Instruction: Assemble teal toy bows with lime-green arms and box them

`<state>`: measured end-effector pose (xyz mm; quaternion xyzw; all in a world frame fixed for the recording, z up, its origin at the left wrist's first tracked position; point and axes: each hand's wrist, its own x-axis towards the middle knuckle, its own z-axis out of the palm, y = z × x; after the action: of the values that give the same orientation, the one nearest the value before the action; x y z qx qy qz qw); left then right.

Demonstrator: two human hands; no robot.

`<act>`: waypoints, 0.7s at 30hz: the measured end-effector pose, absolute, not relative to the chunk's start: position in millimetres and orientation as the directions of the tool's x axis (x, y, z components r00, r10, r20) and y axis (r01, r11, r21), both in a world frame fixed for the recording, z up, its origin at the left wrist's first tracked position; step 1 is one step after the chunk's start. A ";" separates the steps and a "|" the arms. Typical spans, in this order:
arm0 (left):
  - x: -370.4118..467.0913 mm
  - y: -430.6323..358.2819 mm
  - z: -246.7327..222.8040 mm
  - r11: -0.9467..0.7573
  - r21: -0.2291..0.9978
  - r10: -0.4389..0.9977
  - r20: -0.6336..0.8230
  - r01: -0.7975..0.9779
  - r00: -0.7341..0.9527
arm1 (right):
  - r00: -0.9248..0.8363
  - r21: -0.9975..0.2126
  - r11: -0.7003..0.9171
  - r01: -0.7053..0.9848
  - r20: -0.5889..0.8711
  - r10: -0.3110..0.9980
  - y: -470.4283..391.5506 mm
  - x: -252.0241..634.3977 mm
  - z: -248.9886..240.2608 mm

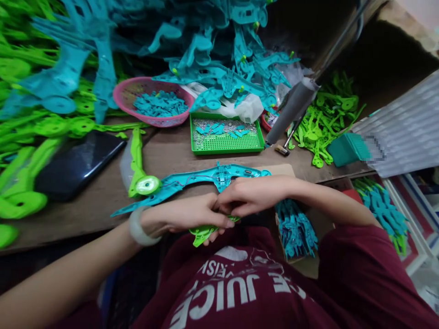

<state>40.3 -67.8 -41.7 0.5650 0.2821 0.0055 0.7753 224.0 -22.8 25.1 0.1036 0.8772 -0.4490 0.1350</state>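
My left hand (195,212), with a pale bangle at the wrist, is closed round a lime-green plastic part (203,235) close to my shirt. My right hand (242,194) meets it from the other side, fingers curled down against the left thumb and the green part. Whatever the right fingertips pinch is hidden. Just beyond both hands, a long blue plastic shell half (192,179) lies on the table, its inner side up, with a thin wire along it. At its left end stands a lime-green piece with a round hub (147,185) and a clear blade-like sheet.
A green tray (226,145) holds small screws and blue bits. Behind it are a pink basket (154,119) of blue pieces and heaped blue shells (206,50). A grey screwdriver (291,109) hangs at right, near a hammer (283,150). A dark phone-like slab (80,164) lies left.
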 end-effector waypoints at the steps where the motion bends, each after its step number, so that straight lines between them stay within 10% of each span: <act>1: 41.2 -68.2 -40.9 0.367 0.879 0.332 -0.430 0.305 0.840 | -0.942 -0.773 0.555 0.308 -0.331 0.061 -21.7 224.3 23.9; 11: 47.9 -69.3 -32.0 0.458 0.843 0.289 -0.441 0.282 0.850 | -0.961 -0.908 0.314 0.276 -0.267 0.070 -15.0 230.4 8.0; 21: 51.4 -67.7 -41.6 0.391 0.858 0.274 -0.454 0.333 0.848 | -0.963 -0.867 0.419 0.270 -0.238 0.129 -19.6 234.3 -2.9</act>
<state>51.4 -67.7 -41.6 0.5516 0.2751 -0.0190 0.7872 234.3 -19.6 -2.9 0.1188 0.8397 -0.5257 0.0671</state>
